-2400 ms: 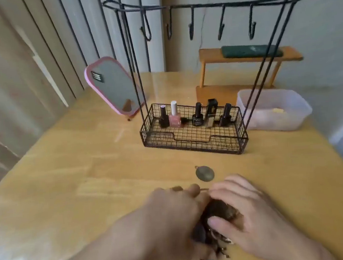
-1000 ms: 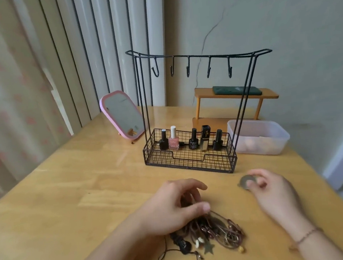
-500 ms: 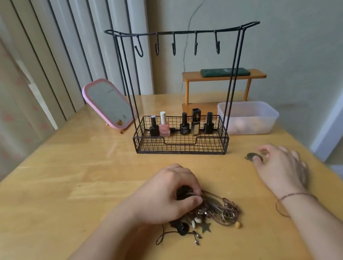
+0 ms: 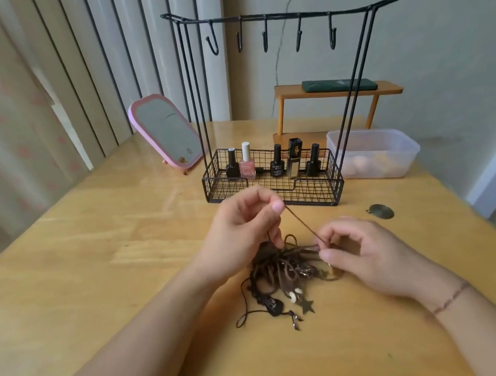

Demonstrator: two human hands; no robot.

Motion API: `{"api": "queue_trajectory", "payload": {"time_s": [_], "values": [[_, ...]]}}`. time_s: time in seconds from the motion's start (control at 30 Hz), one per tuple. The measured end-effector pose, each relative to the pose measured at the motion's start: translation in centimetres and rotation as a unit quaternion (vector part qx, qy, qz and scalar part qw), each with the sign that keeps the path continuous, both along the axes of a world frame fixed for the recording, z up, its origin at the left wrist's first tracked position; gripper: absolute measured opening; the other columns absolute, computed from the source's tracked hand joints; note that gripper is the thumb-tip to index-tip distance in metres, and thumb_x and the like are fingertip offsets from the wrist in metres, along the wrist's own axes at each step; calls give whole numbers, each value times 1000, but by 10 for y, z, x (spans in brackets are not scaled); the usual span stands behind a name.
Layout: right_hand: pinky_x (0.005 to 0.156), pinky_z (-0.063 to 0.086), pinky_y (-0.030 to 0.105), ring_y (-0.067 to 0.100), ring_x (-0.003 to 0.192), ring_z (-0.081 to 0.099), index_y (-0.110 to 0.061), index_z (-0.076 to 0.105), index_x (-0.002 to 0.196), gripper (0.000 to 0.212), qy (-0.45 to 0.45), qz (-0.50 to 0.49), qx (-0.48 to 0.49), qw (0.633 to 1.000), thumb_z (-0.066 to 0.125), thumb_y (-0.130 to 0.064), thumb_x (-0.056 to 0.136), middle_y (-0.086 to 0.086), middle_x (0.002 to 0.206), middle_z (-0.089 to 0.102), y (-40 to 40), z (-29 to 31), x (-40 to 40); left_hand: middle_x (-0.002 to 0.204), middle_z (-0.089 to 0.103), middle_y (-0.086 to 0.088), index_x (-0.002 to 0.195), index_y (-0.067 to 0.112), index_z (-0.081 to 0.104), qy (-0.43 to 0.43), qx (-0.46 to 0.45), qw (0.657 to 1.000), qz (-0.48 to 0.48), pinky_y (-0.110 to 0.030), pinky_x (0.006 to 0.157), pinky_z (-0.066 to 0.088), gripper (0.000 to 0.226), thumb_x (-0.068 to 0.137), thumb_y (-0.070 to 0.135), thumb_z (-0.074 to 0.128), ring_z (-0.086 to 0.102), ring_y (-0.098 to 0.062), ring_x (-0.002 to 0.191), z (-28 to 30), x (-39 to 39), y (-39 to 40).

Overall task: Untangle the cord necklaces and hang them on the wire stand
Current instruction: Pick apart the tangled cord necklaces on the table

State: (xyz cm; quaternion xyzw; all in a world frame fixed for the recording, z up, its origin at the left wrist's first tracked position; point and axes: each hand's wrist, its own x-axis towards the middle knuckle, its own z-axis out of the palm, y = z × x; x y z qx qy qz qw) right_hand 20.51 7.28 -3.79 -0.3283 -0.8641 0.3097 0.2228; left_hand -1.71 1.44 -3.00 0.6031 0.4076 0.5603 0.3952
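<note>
A tangle of brown cord necklaces (image 4: 281, 272) with beads, a star charm and a dark pendant lies on the wooden table (image 4: 97, 261) in front of me. My left hand (image 4: 241, 233) pinches one brown cord between thumb and forefinger and holds it raised above the pile. My right hand (image 4: 363, 252) pinches the same cord lower down, at the pile's right side. The cord runs taut between both hands. Behind the pile stands the black wire stand (image 4: 279, 17), its several hooks bare. A round metal pendant (image 4: 381, 211) lies alone to the right.
Several nail polish bottles (image 4: 247, 165) stand in the stand's wire basket (image 4: 270, 186). A pink-framed mirror (image 4: 165, 132) leans at the back left. A clear plastic tub (image 4: 372, 153) and a small wooden shelf (image 4: 337, 93) sit at the back right.
My right hand let go of the round pendant, left it on the table and came back to the pile. My left hand rose from the pile, lifting one cord that both hands now pinch.
</note>
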Motion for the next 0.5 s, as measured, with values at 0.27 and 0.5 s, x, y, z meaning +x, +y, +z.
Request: {"api": "queue_trajectory", "payload": {"time_s": [0.27, 0.5], "values": [[59, 40, 25, 24, 65, 58, -28, 61, 84, 20, 25, -301, 38, 953, 60, -12, 95, -3, 65, 63, 33, -3, 23, 88, 60, 10, 90, 26, 61, 387, -7, 922, -24, -34, 71, 51, 22, 82, 37, 79, 55, -10, 79, 5, -19, -3], [80, 45, 23, 7, 101, 56, -37, 67, 106, 45, 143, -150, 110, 972, 65, -6, 75, -18, 109, 62, 11, 7, 12, 69, 52, 10, 72, 24, 54, 535, -146, 831, -29, -28, 57, 37, 48, 66, 62, 83, 44, -9, 62, 22, -51, -12]]}}
